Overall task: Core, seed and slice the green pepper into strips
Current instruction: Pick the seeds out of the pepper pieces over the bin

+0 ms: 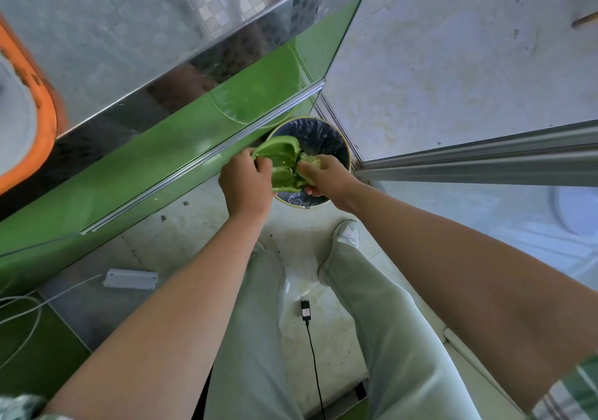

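Pepper (281, 160), split open, is held over the bin (326, 141). Left hand (246, 183) is clamped on the pepper's left side; right hand (323, 176), just right of that grip, is closed on the pale core (309, 160). Best approach, probably: twist the core free and keep it above the bin so seeds fall inside. No readable writing anywhere.

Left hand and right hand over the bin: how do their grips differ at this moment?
The left hand wraps the opened green pepper, its grip closed on the pepper's near edge; the right hand pinches the pale core at the pepper's far side. The left hand holds the larger, dark green shell; the right hand holds only a small, lighter clump. Both hands sit over the lined waste bin, with both grips closed.
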Motion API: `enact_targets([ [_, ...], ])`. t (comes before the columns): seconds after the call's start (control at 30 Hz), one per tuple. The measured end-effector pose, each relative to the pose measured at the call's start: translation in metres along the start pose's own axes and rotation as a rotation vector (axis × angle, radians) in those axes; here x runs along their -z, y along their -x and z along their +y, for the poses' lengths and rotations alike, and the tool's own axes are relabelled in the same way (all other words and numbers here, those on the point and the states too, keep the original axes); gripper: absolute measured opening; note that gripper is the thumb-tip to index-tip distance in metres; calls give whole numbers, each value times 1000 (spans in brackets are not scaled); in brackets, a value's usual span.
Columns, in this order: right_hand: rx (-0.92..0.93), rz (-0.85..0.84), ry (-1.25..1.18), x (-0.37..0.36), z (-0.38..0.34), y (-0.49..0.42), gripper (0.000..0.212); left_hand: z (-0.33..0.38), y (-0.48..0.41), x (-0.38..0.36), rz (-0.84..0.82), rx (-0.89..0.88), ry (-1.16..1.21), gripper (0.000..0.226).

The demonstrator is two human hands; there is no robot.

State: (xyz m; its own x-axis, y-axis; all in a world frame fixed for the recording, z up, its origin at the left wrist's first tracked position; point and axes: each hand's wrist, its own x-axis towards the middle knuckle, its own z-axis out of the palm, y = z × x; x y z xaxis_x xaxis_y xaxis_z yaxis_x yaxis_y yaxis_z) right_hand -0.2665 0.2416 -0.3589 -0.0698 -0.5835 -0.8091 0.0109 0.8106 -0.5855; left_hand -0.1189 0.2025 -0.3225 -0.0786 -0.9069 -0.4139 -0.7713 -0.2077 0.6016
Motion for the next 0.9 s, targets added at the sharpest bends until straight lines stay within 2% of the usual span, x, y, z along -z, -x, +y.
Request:
enact_targets([
  [0.1, -97, -25, -57, 3, -3, 3, 11, -2, 3, -1, -12, 15, -33, 22],
  [0.23, -141, 43, -126, 1, -9, 2, 11, -2, 3, -2, -23, 51, -5, 22],
  [0.4, -279, 380, -161, 1, -1, -20, 23, -6, -2, 1, -27, 87, 21, 24],
  [0.47, -273, 434, -108, 4, 1, -25, 36, -11, -4, 2, -21, 113, 6, 21],
  [0.57, -221, 436, -75, 3, -7, -26, 43, -16, -8, 1, -27, 173, 26, 23],
  [0.73, -259, 283, 8, 4, -12, -31, 65, -12, -14, -1, -88, 212, 102, 23],
  [0.9, -125, 301, 93, 8, -14, -20, 36, -2, -13, 2, -138, 234, 212, 28],
])
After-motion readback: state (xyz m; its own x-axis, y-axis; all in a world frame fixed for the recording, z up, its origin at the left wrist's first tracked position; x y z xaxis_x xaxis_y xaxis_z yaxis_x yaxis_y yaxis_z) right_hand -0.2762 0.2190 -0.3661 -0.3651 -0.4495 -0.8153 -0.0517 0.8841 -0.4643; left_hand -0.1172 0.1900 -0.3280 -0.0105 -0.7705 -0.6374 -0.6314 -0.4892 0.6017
